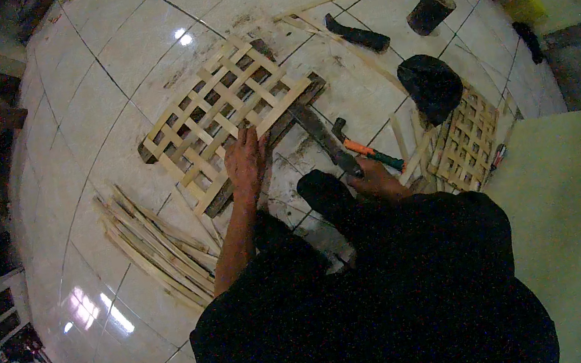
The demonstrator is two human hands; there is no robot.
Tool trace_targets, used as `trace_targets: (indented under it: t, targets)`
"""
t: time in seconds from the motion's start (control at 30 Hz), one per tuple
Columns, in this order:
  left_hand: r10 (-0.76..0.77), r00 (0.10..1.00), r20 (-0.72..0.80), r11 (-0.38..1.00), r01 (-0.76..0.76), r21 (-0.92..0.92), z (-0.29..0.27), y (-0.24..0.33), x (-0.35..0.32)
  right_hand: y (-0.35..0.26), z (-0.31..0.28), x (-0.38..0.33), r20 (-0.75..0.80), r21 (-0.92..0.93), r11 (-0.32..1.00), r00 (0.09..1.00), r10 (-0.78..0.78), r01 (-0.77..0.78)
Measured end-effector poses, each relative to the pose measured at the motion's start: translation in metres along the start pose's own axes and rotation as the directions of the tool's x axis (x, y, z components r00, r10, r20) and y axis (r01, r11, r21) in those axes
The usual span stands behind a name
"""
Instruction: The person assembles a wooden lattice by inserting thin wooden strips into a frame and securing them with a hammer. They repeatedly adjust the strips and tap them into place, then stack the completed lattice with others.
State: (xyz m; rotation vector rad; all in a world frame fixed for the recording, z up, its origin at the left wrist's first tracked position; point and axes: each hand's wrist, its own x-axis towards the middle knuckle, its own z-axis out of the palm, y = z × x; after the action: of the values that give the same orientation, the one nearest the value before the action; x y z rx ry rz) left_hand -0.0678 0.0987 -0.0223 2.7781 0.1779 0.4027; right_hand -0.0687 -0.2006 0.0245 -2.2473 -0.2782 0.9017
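Note:
A woven lattice of pale bamboo strips [228,108] lies on the white tiled floor over two dark wooden battens. My left hand [244,160] rests flat on its near edge, fingers spread. My right hand [373,179] grips the handle of a long dark blade [321,136] that points toward the lattice. A tool with an orange and green handle [372,154] lies just beyond the right hand. My dark-clothed knees and body fill the lower middle of the view.
A bundle of loose bamboo strips [155,249] lies at the left. A second, smaller lattice [469,143] sits at the right, with a black cap-like object [431,84] by it. Farther off are a dark tool [357,32] and a dark cylinder [430,10]. Furniture lines the left edge.

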Motion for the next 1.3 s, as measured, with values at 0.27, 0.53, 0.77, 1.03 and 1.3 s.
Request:
trace_targets:
  t: [0.27,0.53,0.77,1.03,1.3]
  targets:
    - [0.014,0.999,0.038,1.000,-0.015,0.013,-0.006,0.000,0.005,0.015,0.012,-0.005,-0.116,-0.265,0.964,0.993,-0.035,0.003]
    - [0.312,0.750,0.583,0.929,-0.113,-0.352,-0.025,-0.055,0.064,-0.025,0.013,-0.011,0.105,-0.379,0.917,0.990,-0.091,0.124]
    - [0.206,0.651,0.730,0.979,-0.136,-0.155,-0.005,-0.063,0.086,-0.036,0.017,0.007,0.238,-0.320,0.909,0.951,-0.195,0.267]
    - [0.198,0.687,0.699,0.973,-0.222,-0.057,-0.028,-0.029,0.084,-0.041,0.010,0.010,0.360,-0.074,0.966,0.910,-0.204,0.246]
    - [0.113,0.970,0.216,0.992,-0.096,-0.087,-0.052,-0.042,0.078,0.039,-0.021,-0.004,0.207,-0.254,0.931,0.955,-0.213,0.263]
